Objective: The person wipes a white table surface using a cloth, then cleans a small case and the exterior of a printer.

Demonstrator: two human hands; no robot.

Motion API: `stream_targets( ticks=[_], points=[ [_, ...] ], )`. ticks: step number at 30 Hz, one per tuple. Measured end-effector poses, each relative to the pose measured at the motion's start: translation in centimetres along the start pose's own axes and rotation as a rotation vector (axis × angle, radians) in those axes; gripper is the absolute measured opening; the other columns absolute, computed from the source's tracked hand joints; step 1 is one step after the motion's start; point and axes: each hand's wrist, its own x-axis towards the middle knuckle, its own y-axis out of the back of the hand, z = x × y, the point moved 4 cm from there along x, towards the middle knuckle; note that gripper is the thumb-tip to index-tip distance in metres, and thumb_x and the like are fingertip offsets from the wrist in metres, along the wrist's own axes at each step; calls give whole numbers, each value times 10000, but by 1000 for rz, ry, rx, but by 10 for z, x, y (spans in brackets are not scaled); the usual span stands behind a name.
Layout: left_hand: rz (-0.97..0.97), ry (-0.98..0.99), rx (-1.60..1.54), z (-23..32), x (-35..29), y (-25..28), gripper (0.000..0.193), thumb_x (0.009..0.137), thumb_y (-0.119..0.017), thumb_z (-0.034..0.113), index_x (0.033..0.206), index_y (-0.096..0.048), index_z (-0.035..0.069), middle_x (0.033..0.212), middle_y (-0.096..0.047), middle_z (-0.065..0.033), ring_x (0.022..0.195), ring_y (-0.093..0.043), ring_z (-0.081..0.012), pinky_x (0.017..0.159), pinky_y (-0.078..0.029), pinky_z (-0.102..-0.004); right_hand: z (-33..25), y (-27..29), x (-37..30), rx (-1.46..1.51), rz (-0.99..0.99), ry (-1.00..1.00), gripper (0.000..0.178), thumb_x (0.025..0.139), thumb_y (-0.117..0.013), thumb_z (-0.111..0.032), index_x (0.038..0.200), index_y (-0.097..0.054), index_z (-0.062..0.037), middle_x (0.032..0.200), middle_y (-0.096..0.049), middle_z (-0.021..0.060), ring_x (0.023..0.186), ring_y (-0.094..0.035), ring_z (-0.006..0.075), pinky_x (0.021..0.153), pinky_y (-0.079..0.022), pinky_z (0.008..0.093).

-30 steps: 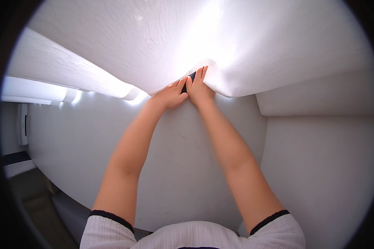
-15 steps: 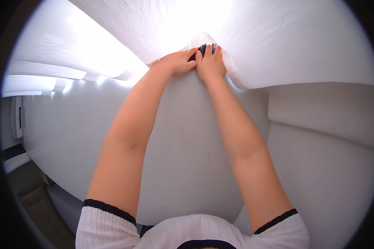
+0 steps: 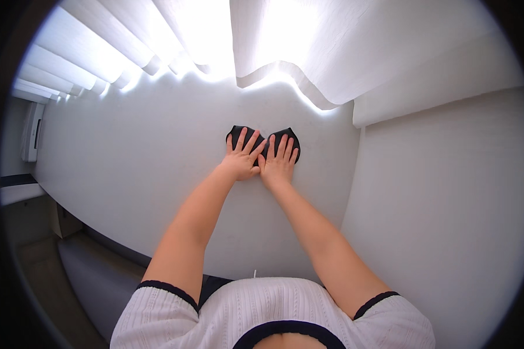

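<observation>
1 black 2-lobed piece point(image 3: 278, 138) flat beneath left grip point(image 3: 239, 161), right grip point(image 3: 279, 167).

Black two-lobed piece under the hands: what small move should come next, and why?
Perhaps slide the left hand and right hand outward toward the far corners of the black piece: both lie flat on it, close together, and those corners are uncovered.
</observation>
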Motion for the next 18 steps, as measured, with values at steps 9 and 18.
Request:
stream_targets(
  ticks=[9, 18],
  points=[
    [53, 61, -47, 30, -117, -105, 817, 893, -497, 547, 1556, -143, 229, 1624, 35, -104, 1472, 109, -389, 1094, 14, -694, -16, -36, -135, -31, 18, 163, 747, 950, -426, -516, 1543, -187, -130, 1588, -107, 214, 1475, -56, 379, 1154, -64, 583],
    [-2, 67, -34, 28, -119, -121, 912, 838, -533, 626, 1558, -126, 241, 1625, 37, -97, 1476, 99, -378, 1099, 3, -694, -10, -61, -137, -10, 25, 232, 778, 938, -446, -547, 1539, -192, -122, 1587, -89, 216, 1475, -52, 379, 1156, -60, 579]
  ],
)
